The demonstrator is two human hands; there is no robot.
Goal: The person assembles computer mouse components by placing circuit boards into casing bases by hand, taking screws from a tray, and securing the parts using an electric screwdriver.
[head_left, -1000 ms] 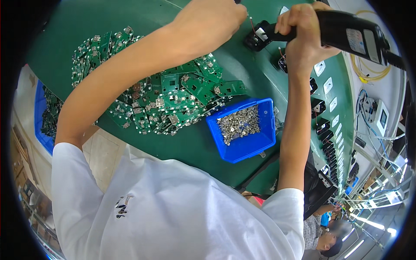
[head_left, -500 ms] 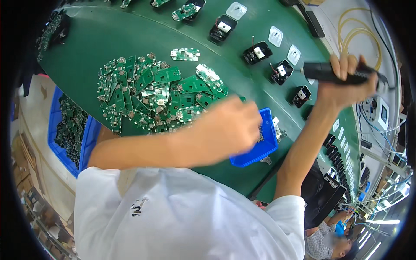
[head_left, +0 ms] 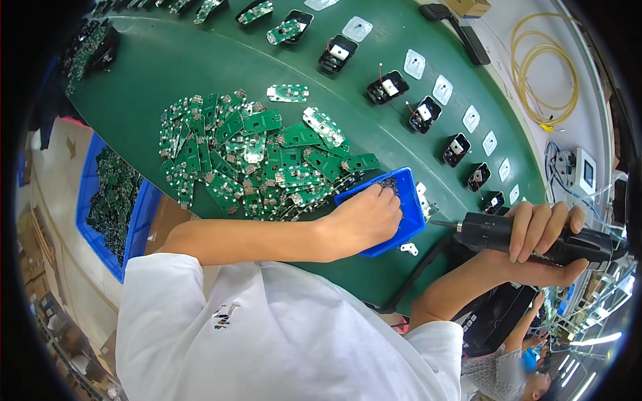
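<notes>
My left hand [head_left: 372, 217] is over the blue tray [head_left: 416, 212], its fingers curled down into it among tiny metal pieces, probably screws [head_left: 389, 185]. Its fingertips are hidden, so what they pinch does not show. Wrapped around a black electric screwdriver [head_left: 488, 232] is my right hand [head_left: 539, 234], at the right of the tray. The screwdriver lies nearly level, its thin bit pointing left at small white and metal parts [head_left: 425, 199] beside the tray. Left of the tray spreads a heap of green circuit boards [head_left: 247, 154].
Black housings [head_left: 386, 87] with pale covers [head_left: 414, 64] run in a curved row along the green table [head_left: 167, 57]. A blue bin [head_left: 93, 217] of boards stands at the left. Coiled yellow hose [head_left: 518, 73] lies at upper right. Another person [head_left: 498, 371] sits at lower right.
My right hand has brought the screwdriver down from above the housings to beside the tray. My left hand, blurred before, has dropped slightly and now rests in the tray.
</notes>
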